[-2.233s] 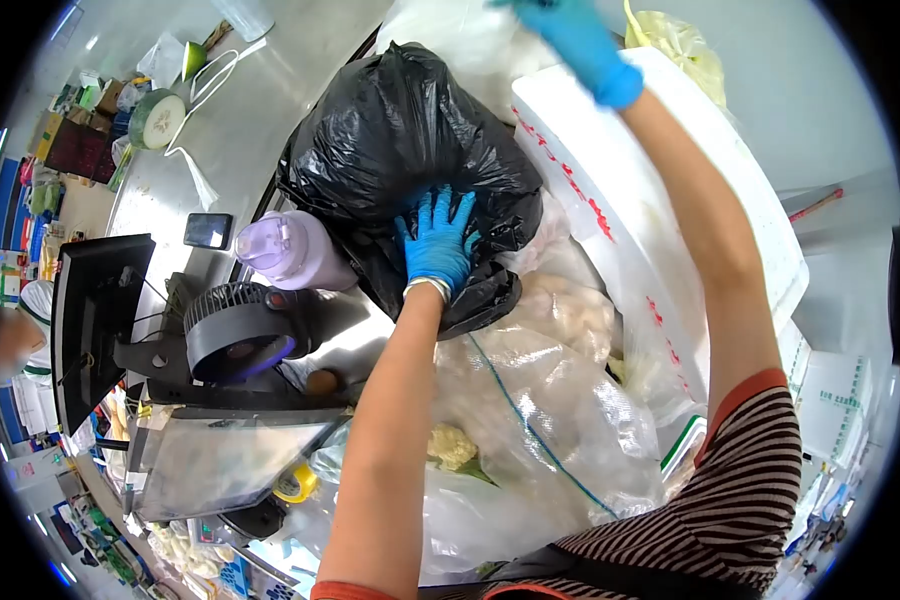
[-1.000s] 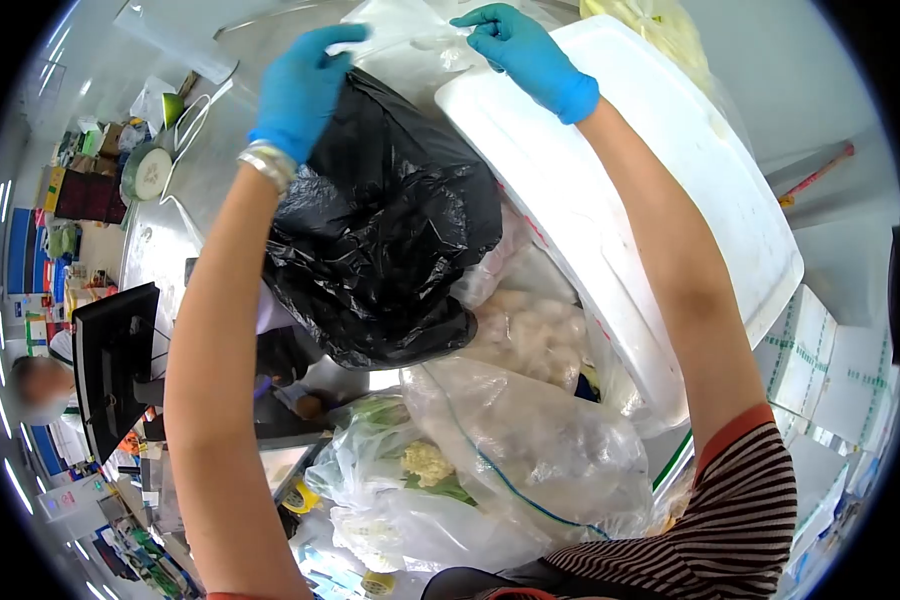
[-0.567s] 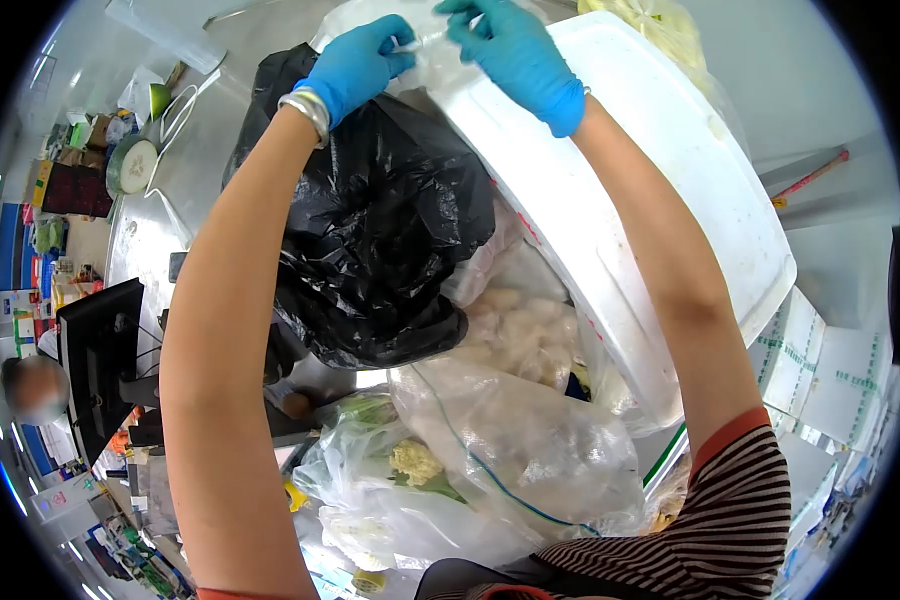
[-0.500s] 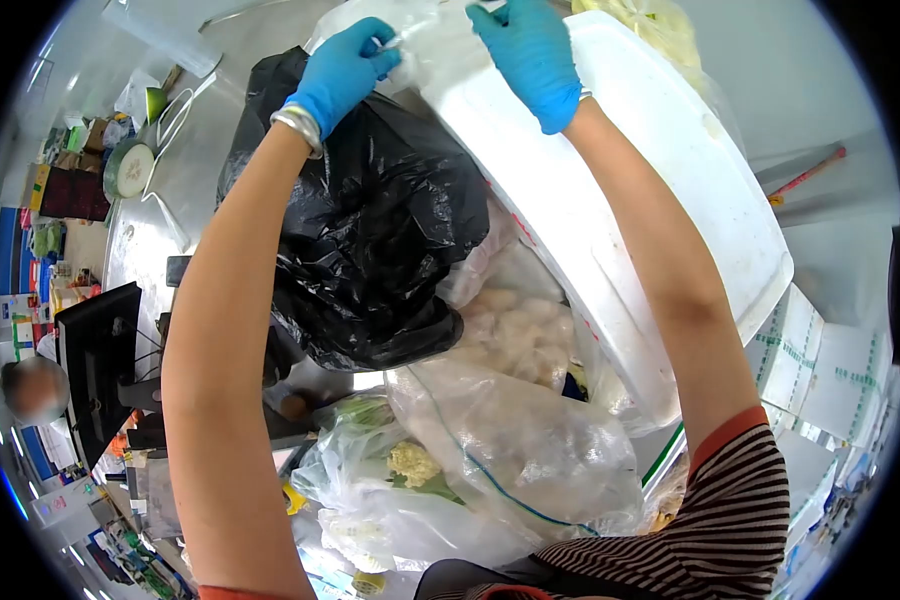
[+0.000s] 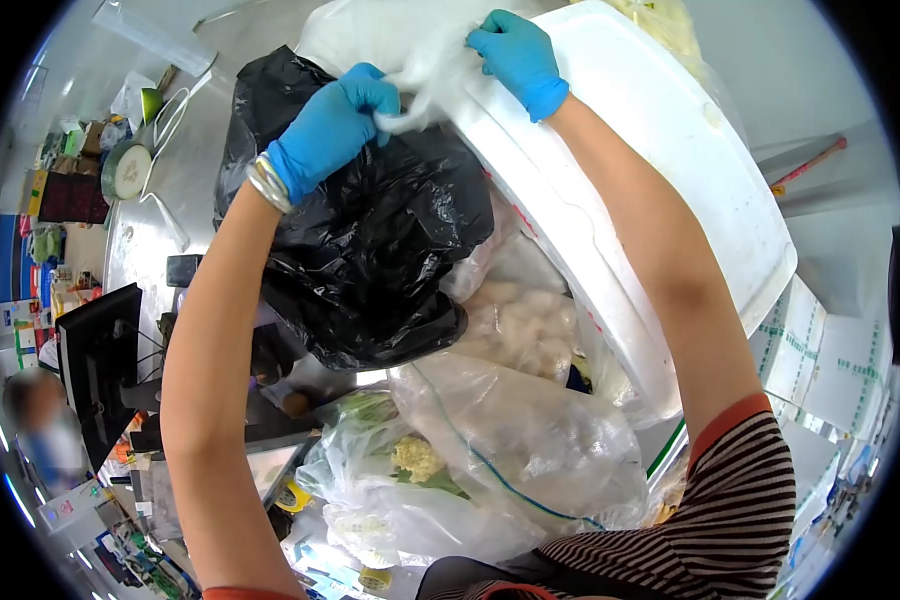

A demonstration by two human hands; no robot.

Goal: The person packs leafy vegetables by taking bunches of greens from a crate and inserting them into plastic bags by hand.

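Note:
A whitish translucent plastic bag [image 5: 370,38] is stretched between both blue-gloved hands at the top of the view. My left hand [image 5: 335,125] is closed on a twisted end of it, above a crumpled black plastic bag [image 5: 370,230]. Fingers pinched, my right hand [image 5: 520,62] grips the bag's other side over the edge of a white foam box lid or panel [image 5: 670,170]. What the translucent bag contains, if anything, cannot be made out.
Nearer me lie a clear bag of pale rounded pieces [image 5: 520,330], a large clear plastic bag [image 5: 540,430] and bagged cauliflower [image 5: 417,458]. A monitor [image 5: 100,370] stands left, with a person beyond it. White boxes [image 5: 830,370] are stacked right.
My left hand has moved down and left, pulling part of the translucent bag into a twisted strand. My right hand has shifted slightly. The person behind the monitor has moved.

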